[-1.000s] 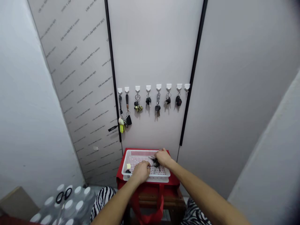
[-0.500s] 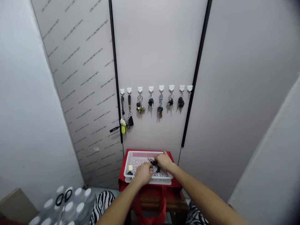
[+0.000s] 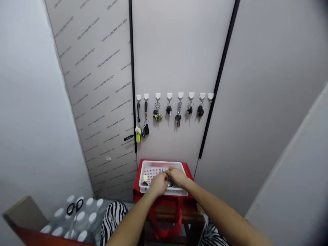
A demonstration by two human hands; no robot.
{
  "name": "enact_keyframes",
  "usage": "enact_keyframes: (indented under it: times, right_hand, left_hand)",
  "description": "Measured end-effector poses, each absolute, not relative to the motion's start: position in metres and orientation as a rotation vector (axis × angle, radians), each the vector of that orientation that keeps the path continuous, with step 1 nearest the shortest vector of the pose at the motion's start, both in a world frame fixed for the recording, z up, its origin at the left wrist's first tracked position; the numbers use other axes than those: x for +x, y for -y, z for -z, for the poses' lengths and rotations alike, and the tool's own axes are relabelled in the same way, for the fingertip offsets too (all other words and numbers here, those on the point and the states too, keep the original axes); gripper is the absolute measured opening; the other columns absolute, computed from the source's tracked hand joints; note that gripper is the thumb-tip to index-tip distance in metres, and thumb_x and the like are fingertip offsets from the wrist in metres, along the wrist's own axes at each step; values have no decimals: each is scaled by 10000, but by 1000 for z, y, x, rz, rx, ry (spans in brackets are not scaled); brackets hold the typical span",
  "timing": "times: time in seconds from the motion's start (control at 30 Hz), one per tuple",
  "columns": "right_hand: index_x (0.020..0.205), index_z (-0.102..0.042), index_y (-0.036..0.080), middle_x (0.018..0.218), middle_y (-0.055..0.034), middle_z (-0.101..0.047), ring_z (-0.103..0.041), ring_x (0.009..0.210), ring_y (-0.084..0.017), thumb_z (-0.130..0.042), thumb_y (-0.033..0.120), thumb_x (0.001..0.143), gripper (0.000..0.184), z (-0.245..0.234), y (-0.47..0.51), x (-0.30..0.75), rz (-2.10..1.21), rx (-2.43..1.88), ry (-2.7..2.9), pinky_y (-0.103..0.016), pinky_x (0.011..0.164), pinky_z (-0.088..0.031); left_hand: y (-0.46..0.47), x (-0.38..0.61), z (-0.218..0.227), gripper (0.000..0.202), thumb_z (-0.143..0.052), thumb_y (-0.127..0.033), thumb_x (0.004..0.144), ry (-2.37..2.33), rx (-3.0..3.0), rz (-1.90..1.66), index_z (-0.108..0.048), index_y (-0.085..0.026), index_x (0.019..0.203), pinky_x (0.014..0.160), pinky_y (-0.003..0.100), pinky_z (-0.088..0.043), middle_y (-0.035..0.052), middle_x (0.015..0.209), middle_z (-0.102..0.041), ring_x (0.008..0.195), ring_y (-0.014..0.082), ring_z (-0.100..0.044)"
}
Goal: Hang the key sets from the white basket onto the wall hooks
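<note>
My left hand [image 3: 159, 184] and my right hand [image 3: 177, 177] meet over a white plastic basket [image 3: 151, 164] with a slotted wall. Their fingers are pinched together on a bunch of keys [image 3: 167, 175], largely covered by the fingers. Below and between the hands, more dark and metal keys [image 3: 170, 183] lie in the basket. At its left end are a dark key [image 3: 145, 183] and a small pale yellow piece [image 3: 145, 178].
Several white hooks [image 3: 180, 95] hold hanging key bunches [image 3: 178, 118] on the panel ahead. A red bag [image 3: 189, 171] lies under the basket on a wooden stool [image 3: 164, 216]. Scissors [image 3: 74, 207] rest on wrapped bottles [image 3: 80, 216] at lower left.
My hands have come closer together over the basket, fingertips now meeting at the keys. The whole view has shifted slightly, with the hooks and basket appearing a little farther right and higher.
</note>
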State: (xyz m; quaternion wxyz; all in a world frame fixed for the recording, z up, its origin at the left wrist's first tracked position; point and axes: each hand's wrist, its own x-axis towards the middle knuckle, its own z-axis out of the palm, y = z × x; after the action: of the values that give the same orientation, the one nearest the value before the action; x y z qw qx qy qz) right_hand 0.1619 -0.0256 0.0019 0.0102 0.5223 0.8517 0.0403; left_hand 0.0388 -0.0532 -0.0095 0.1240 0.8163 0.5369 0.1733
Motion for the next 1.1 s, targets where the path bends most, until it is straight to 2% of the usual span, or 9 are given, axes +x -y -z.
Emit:
enact_keyframes:
  times: [0.13,0.27,0.37,0.47,0.7,0.9,1.1]
  right_hand:
    - [789,-562,178,816,-63,-550,-508,721,-153,-363,201,666,235,-1,28,161,-24,1680,-2654,-224,593,-332]
    - [819,-564,178,840,-63,-553,-496,742,-145,-372,199,644,260,0,26,161,99,1796,-2642,-216,596,-323]
    - [748,-586,178,714,-39,-579,-498,629,-122,-422,224,599,227,2,24,159,257,1882,-2605,-197,520,-314]
    - [637,-590,152,550,-22,-560,-466,502,-104,-431,258,592,196,6,23,155,418,1980,-2568,-192,443,-282]
    - [595,-533,112,527,-6,-521,-450,516,-82,-450,173,590,103,8,17,146,784,2221,-2611,-177,461,-298]
    - [629,-477,118,519,21,-498,-462,448,-54,-393,193,652,115,-8,16,144,1306,2319,-2587,-162,430,-364]
    - [673,-426,124,576,-9,-520,-488,465,-52,-351,238,698,138,-28,20,148,1592,2456,-2538,-164,431,-396]
  left_hand:
    - [50,40,9,224,-362,-160,653,-1546,2245,-564,-525,-181,805,722,214,-338,28,852,-561,816,137,-480]
    - [40,39,10,237,-370,-97,625,-1610,2034,-640,-529,-155,792,713,214,-340,42,820,-570,790,131,-488]
    - [29,37,13,277,-346,-39,610,-1685,1891,-657,-516,-111,818,681,227,-356,78,820,-566,766,137,-497]
    - [21,36,18,272,-367,-22,598,-1668,1783,-673,-511,-98,816,628,209,-372,76,807,-570,725,127,-508]
    - [15,36,26,292,-399,21,567,-1492,1661,-747,-494,-88,820,564,161,-381,50,784,-580,659,84,-515]
    - [17,33,19,299,-484,-81,574,-1224,1691,-888,-497,-123,870,657,173,-371,19,848,-565,750,91,-495]
    - [14,30,1,167,-441,-148,614,-1043,1542,-963,-546,-89,730,607,194,-354,10,669,-555,618,82,-468]
